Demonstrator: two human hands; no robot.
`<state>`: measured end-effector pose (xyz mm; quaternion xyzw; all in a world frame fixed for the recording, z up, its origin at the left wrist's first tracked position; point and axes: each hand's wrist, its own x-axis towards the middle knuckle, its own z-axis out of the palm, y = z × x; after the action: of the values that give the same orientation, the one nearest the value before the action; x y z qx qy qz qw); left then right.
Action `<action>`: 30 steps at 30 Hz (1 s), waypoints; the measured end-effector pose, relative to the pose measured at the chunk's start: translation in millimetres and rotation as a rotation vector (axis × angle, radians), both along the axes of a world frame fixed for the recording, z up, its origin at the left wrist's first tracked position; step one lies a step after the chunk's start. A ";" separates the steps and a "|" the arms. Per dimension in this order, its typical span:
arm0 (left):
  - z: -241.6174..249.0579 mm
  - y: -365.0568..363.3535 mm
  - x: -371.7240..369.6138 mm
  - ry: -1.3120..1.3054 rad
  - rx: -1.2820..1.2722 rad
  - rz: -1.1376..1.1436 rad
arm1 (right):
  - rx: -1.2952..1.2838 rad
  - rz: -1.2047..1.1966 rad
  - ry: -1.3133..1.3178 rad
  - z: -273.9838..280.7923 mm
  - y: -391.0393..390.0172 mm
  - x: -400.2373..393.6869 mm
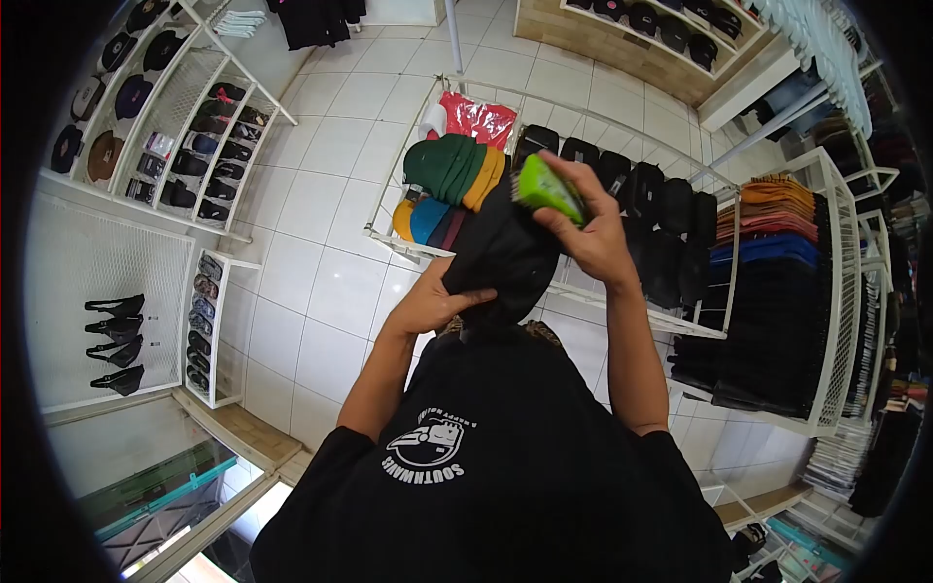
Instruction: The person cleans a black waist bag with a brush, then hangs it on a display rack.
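In front of my chest, my left hand grips a black cap by its near left side, the thumb lying over the fabric. A bright green brush is in my right hand, held between thumb and fingers. Its bristles face left, right at the far upper end of the cap. Beyond the cap, stacked green caps and yellow caps sit on a white wire rack.
The white wire rack also holds rows of black bags. Folded dark trousers and coloured clothes fill a stand on the right. Cap shelves line the left wall. White floor tiles show left of the rack.
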<state>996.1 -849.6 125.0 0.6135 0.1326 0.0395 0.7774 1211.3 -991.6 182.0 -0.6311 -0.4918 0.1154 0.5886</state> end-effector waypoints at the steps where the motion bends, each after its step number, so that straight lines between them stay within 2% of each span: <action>1: 1.1 1.1 2.5 -0.017 0.018 -0.007 | 0.003 -0.004 0.000 -4.6 0.0 4.9; 3: 3.1 -3.2 2.0 -0.058 -0.005 0.037 | -0.332 -0.030 -0.076 -25.4 -4.0 24.7; 4: 4.2 -3.3 3.9 -0.101 -0.030 0.092 | -0.335 -0.149 -0.163 -30.4 -4.5 27.8; 5: 5.1 0.6 5.8 -0.110 -0.028 0.099 | -0.331 -0.144 -0.173 -33.2 -6.4 32.0; 7: 5.1 5.5 -0.7 0.013 0.084 0.062 | -0.131 -0.229 -0.013 -12.2 -8.3 19.3; 9: 5.5 4.9 -2.0 0.052 0.120 0.050 | -0.096 -0.186 0.038 -1.3 -3.6 2.9; 11: 1.4 4.0 3.2 -0.053 0.072 0.063 | -0.081 0.013 -0.053 -5.2 2.3 -3.3; 12: 5.6 1.6 3.6 -0.017 0.077 0.094 | -0.179 -0.106 -0.159 -19.5 2.8 2.4; 13: 3.6 0.9 2.8 -0.022 0.076 0.091 | -0.179 -0.109 -0.163 -33.3 -3.2 7.5; 15: -2.8 4.0 0.9 -0.053 -0.102 0.177 | -0.295 -0.487 -0.252 -50.3 -15.4 18.8; 17: -5.4 8.7 4.8 -0.111 -0.168 0.266 | -0.066 -0.472 0.024 -51.1 -29.9 12.6; 19: -7.1 6.0 3.1 -0.152 -0.232 0.341 | 0.017 -0.221 0.377 -41.1 -44.4 -3.7; 21: -6.6 3.4 12.9 -0.202 -0.393 0.430 | 0.131 0.044 0.607 -61.0 -46.9 -11.8; 23: -15.0 1.5 19.9 -0.196 -0.410 0.429 | 0.201 0.218 0.955 -70.6 -39.3 -23.0; 25: -24.3 0.2 25.6 -0.064 -0.525 0.418 | 0.309 0.317 1.160 -77.3 -30.7 -27.5; 27: -37.3 -3.4 32.8 -0.040 -0.542 0.405 | 0.307 0.293 1.140 -72.8 -30.0 -28.2; 29: -54.7 -7.1 38.7 -0.024 -0.193 0.515 | 0.302 0.268 1.115 -65.2 -28.8 -29.0; 30: -47.3 -8.7 36.6 0.055 -0.160 0.451 | 0.219 0.217 0.946 -62.3 -28.2 -29.8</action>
<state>1032.7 -858.4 77.7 0.5057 0.2900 0.1850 0.7911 1181.5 -1019.8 119.7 -0.3891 -0.2431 0.3973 0.7947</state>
